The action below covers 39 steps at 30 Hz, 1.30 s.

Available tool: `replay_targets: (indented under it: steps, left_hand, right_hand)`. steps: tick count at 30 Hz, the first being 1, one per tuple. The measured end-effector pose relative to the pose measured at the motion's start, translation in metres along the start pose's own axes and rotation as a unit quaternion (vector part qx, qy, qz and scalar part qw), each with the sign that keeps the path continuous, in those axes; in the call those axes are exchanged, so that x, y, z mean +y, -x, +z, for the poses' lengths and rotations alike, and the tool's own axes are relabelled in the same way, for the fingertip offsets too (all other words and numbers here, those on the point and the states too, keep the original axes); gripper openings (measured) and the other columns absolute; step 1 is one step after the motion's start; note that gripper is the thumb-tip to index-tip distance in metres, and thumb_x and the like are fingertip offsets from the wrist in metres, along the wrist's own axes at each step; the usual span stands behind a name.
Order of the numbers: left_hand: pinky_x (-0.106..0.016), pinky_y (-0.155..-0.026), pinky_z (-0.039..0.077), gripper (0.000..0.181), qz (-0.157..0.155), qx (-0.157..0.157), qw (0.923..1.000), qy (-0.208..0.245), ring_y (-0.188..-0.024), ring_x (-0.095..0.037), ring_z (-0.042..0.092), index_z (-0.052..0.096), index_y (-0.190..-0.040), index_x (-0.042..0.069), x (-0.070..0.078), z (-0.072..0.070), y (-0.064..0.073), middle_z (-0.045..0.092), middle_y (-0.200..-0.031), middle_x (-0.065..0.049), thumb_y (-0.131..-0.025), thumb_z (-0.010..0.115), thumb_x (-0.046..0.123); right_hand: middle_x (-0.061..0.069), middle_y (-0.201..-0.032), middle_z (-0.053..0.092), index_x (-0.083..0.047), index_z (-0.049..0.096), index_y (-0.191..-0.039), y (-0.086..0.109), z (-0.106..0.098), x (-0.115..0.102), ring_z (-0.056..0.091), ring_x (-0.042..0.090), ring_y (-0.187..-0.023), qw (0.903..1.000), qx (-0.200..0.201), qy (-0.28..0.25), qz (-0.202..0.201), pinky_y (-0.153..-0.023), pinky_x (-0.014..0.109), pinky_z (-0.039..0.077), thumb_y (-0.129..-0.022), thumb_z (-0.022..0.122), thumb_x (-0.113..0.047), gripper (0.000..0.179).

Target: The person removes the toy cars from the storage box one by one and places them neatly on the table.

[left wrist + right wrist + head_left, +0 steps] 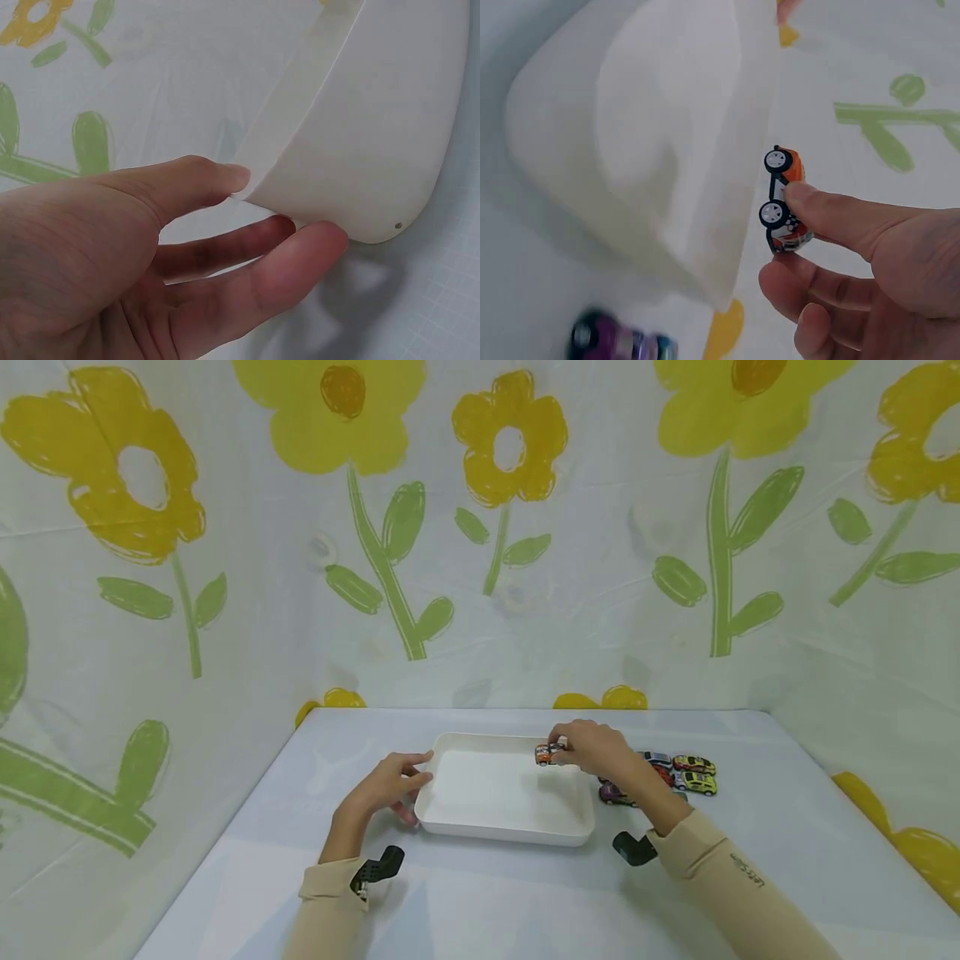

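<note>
A shallow white tray (506, 785) lies on the table. My left hand (388, 783) holds its left end; in the left wrist view the thumb (199, 180) is at the rim and the fingertips are against the outer wall. Over the tray's right part, my right hand (596, 747) pinches a small orange, white and black toy car (549, 753) between thumb and fingers. Seen from the right wrist, the toy car (784, 199) is held with its wheels towards the tray (652, 135).
Right of the tray stands a cluster of toy cars, partly hidden by my right forearm: a yellow-green one (695, 783), a red and yellow one (694, 764), a purple one (615, 793) and others. A flower-printed curtain (585, 610) surrounds the white table (480, 902).
</note>
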<state>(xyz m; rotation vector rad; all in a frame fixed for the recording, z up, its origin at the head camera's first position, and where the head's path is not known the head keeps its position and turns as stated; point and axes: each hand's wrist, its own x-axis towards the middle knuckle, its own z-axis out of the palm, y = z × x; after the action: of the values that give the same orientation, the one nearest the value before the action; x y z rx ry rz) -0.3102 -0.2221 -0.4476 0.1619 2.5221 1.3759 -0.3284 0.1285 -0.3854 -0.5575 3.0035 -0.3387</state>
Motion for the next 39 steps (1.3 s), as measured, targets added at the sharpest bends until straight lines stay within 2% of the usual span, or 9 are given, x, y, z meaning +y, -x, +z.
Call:
replay_targets:
  steps: [6,12,17,21,28,39]
  left_hand:
    - [-0.037,-0.054,0.060,0.057,-0.008,0.012,0.9999,-0.004,-0.059,-0.024,0.066,0.042,-0.149,0.015,0.003,0.000,0.000,0.061,-0.111,-0.017,-0.096,0.063,0.020]
    - [-0.037,-0.054,0.059,0.056,-0.015,0.019,0.9997,0.002,-0.062,-0.023,0.066,0.043,-0.149,0.015,0.003,0.000,0.001,0.063,-0.108,-0.017,-0.096,0.062,0.019]
    - [-0.037,-0.054,0.060,0.057,-0.021,0.020,0.9996,0.008,-0.064,-0.023,0.066,0.043,-0.149,0.016,0.002,0.001,0.000,0.063,-0.106,-0.017,-0.096,0.062,0.019]
    - [-0.037,-0.054,0.060,0.056,-0.017,0.019,0.9996,0.012,-0.066,-0.022,0.067,0.042,-0.149,0.014,0.002,0.001,0.000,0.064,-0.105,-0.017,-0.097,0.062,0.017]
    - [-0.039,-0.054,0.060,0.057,-0.010,0.016,0.9996,0.022,-0.070,-0.022,0.067,0.042,-0.149,0.014,0.004,0.002,-0.001,0.063,-0.104,-0.018,-0.096,0.062,0.016]
    - [-0.039,-0.055,0.060,0.057,-0.010,0.014,0.9995,0.027,-0.070,-0.022,0.068,0.043,-0.149,0.016,0.001,0.003,-0.006,0.064,-0.105,-0.018,-0.096,0.063,0.018]
  right_hand:
    - [0.001,-0.095,0.068,-0.020,0.067,-0.117,0.026,-0.013,0.041,0.058,0.016,-0.075,0.9998,-0.004,-0.015,0.015,-0.060,0.032,0.049,-0.090,0.070,-0.035,0.031]
    - [0.007,-0.101,0.069,-0.015,0.067,-0.118,0.051,-0.030,0.080,0.062,0.018,-0.081,0.9996,0.006,-0.023,0.013,-0.062,0.034,0.053,-0.091,0.069,-0.032,0.032]
    - [0.005,-0.092,0.067,-0.011,0.066,-0.117,0.072,-0.037,0.108,0.058,0.016,-0.074,0.9997,-0.011,-0.015,0.013,-0.058,0.030,0.049,-0.090,0.070,-0.028,0.032]
    - [0.004,-0.088,0.067,-0.008,0.065,-0.118,0.089,-0.037,0.130,0.057,0.015,-0.070,0.9993,-0.023,-0.021,0.018,-0.056,0.029,0.045,-0.090,0.069,-0.027,0.034]
    - [0.005,-0.091,0.067,-0.004,0.061,-0.122,0.110,-0.030,0.160,0.062,0.016,-0.067,0.9973,-0.050,-0.040,0.036,-0.055,0.029,0.047,-0.091,0.069,-0.028,0.040]
    - [0.003,-0.090,0.064,-0.005,0.061,-0.120,0.119,-0.013,0.185,0.058,0.014,-0.067,0.9931,-0.078,-0.056,0.067,-0.056,0.029,0.047,-0.089,0.070,-0.031,0.042]
